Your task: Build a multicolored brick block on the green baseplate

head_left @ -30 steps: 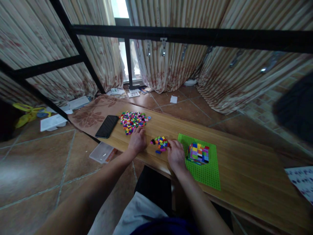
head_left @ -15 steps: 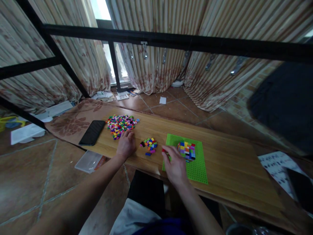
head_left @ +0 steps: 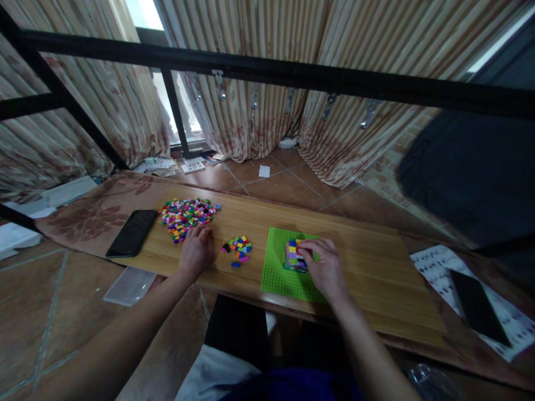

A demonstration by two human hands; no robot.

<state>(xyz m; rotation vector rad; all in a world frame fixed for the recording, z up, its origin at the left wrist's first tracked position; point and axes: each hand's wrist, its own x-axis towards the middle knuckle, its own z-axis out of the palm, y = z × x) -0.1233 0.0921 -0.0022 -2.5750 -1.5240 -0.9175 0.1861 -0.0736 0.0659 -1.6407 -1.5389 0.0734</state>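
Over the multicoloured brick block (head_left: 291,259), my right hand (head_left: 325,264) is closed in a pinch. Its fingertips meet the block's top around a small toy brick, mostly hidden; a half second earlier it showed red. The block stands on a green studded baseplate (head_left: 278,278), and my hand covers its right part. My left hand (head_left: 197,248) rests on the table with curled fingers at the near edge of a large pile of loose bricks (head_left: 188,213). What those fingers hold, if anything, is hidden. Between the hands lies a smaller group of bricks (head_left: 240,247), a blue brick (head_left: 236,264) nearest me.
A black phone (head_left: 132,233) lies left of the large pile on a patterned cloth (head_left: 96,214). The wooden table (head_left: 368,267) runs rightward to a printed sheet (head_left: 437,264) with a dark device (head_left: 480,306) on it. A clear plastic lid (head_left: 130,285) sits below the left edge.
My right hand has moved right, from the baseplate's left side onto the top of the brick block, carrying the small red brick. My left hand stays by the large pile. The view has shifted right.
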